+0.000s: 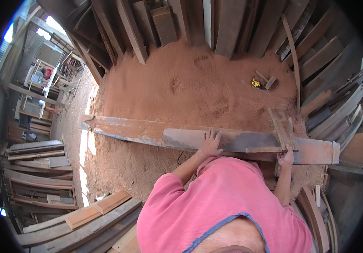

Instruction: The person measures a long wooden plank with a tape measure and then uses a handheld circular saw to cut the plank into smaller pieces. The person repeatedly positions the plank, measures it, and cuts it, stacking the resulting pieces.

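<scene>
Plank: long grey weathered wooden plank [215,139] lies across red sawdust floor [190,84]. Left hand [211,143] flat, open on its middle; right hand [286,158] pinches short wooden try-square [283,128] at plank's right end. Risk: square slips on dusty surface, splinters likely.

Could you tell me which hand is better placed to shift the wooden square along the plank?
Probably the right hand: it already grips the wooden square, while the left hand lies flat on the plank.

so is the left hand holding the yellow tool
No, the left hand lies flat on the long plank; the yellow tool sits apart on the sawdust.
</scene>
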Tool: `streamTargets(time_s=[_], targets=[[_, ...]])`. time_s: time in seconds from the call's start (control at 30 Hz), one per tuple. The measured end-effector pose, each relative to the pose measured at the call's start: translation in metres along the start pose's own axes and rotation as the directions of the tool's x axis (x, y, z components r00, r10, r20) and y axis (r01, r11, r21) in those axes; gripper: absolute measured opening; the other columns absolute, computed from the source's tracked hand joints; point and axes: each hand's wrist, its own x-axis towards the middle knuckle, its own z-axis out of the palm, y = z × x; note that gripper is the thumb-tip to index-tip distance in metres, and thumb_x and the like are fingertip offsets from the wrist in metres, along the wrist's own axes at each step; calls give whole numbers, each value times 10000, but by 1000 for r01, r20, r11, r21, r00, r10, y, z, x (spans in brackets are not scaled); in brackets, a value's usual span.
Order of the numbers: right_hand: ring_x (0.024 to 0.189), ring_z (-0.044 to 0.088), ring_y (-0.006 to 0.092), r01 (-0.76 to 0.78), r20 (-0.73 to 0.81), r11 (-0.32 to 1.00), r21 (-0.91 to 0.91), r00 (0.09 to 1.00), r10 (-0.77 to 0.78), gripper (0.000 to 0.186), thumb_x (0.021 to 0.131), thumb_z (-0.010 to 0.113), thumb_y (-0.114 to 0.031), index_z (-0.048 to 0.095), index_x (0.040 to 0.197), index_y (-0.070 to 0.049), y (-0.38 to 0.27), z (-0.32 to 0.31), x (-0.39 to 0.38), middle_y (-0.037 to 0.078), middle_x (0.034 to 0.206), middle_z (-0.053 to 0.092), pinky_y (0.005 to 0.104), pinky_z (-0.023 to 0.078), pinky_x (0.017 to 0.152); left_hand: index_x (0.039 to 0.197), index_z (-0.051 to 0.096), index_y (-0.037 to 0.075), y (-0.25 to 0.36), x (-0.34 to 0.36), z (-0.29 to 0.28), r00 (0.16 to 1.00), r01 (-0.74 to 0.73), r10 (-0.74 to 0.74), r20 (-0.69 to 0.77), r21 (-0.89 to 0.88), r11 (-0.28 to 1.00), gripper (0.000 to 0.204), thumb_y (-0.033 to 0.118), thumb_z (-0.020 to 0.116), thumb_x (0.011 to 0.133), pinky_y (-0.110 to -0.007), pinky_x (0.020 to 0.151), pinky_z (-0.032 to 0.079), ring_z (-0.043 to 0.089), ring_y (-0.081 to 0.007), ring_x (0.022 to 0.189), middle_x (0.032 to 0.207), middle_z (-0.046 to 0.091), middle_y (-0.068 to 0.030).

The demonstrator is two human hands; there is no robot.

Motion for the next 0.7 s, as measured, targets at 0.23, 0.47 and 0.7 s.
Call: streamTargets(time_s=[0.23, 0.47, 0.7], targets=[[1024, 702, 232, 431, -17, 836, 339, 892, -452, 440, 921, 720, -349, 636, 1250, -69, -51, -12, -90, 75, 1182, 720, 405, 582, 823, 1612, 273, 100, 23, 50, -7, 935, -333, 326, 143, 26, 943, 1164, 511, 867, 699, -664, 1211, 198, 250, -500, 1508, 1620, 269, -315], [883, 659, 267, 635, -407, 451, 628, 761, -505, 404, 952, 709, -314, 611, 1274, -90, -63, -81, -262, 60, 1115, 681, 523, 541, 896, 1655, 158, 150, 66, 60, -18, 859, -415, 356, 368, 93, 905, 1274, 541, 875, 678, -690, 1193, 178, 196, -535, 1511, 1662, 136, -304], [721, 579, 192, 646, -546, 326, 690, 761, -352, 285, 934, 771, -255, 617, 1123, -109, 3, -154, -258, 48, 924, 640, 379, 523, 684, 1669, 92, 236, 68, 71, -5, 882, -408, 321, 346, 218, 887, 1332, 488, 875, 621, -658, 1166, 240, 315, -521, 1421, 1574, 271, -300]])
